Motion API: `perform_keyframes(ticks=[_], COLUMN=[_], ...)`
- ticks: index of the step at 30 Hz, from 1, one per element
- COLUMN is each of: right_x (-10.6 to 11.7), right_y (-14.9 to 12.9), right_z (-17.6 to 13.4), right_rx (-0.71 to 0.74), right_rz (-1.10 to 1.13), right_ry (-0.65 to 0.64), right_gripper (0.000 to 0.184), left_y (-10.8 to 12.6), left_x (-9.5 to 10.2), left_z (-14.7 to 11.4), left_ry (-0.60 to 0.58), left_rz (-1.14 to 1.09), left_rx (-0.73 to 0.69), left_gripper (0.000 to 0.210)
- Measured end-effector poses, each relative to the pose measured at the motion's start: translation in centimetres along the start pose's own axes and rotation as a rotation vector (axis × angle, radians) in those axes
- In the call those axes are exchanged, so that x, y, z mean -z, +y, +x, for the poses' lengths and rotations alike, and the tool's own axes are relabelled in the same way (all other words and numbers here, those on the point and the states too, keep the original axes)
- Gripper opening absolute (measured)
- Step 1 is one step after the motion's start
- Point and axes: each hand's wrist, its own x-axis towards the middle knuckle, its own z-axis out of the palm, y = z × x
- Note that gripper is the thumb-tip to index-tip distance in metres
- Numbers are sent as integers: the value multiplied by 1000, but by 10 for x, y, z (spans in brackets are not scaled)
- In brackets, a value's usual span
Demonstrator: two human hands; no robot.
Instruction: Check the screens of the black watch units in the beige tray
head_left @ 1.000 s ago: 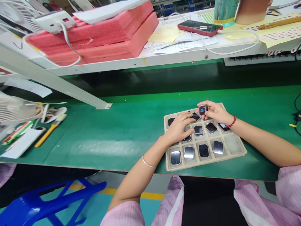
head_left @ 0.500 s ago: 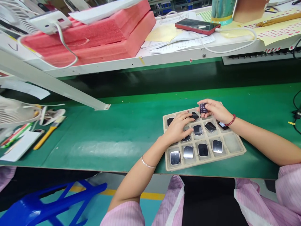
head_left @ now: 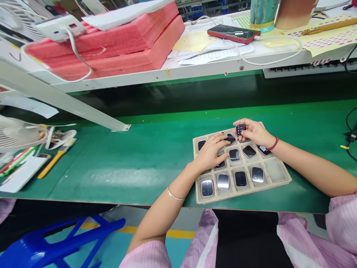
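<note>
A beige compartment tray (head_left: 199, 197) lies on the green bench, with a square smartwatch body in most of its pockets. My right hand (head_left: 255, 133) pinches one smartwatch (head_left: 240, 129) above the tray's far edge; its lit screen faces up, with the thumb on it. My left hand (head_left: 211, 150) rests over the left part of the tray, fingers spread, and partly covers some watches there. Its fingertips reach a dark watch (head_left: 230, 139) in the far row. The pocket at the near right corner (head_left: 275, 170) holds no watch.
Above the bench runs a white shelf (head_left: 200, 67) with red foam blocks (head_left: 111, 48), papers and a phone (head_left: 233, 32) on a cable. A slanted white post (head_left: 92, 111) meets the bench at left. Beyond it lie a yellow-handled brush (head_left: 54, 162) and a small fan (head_left: 16, 132).
The watch in my right hand has tilted slightly, and the thumb has shifted lower on its screen. My left hand has stayed in place over the tray.
</note>
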Motion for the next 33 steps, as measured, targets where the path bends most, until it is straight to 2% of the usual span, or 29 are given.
perform_keyframes(ticks=[5,12,33], right_x=[0,1,0], right_y=[-1,-2,-1], right_z=[0,0,1], right_rx=[16,-56,-57], right_rz=[7,25,41], right_ry=[-2,21,16], right_gripper=[46,28,25], left_y=[0,0,1], left_x=[0,0,1], left_z=[0,0,0], left_ry=[-7,-10,-14], left_rz=[3,2,-6], left_rx=[4,5,15], left_gripper=[38,39,38])
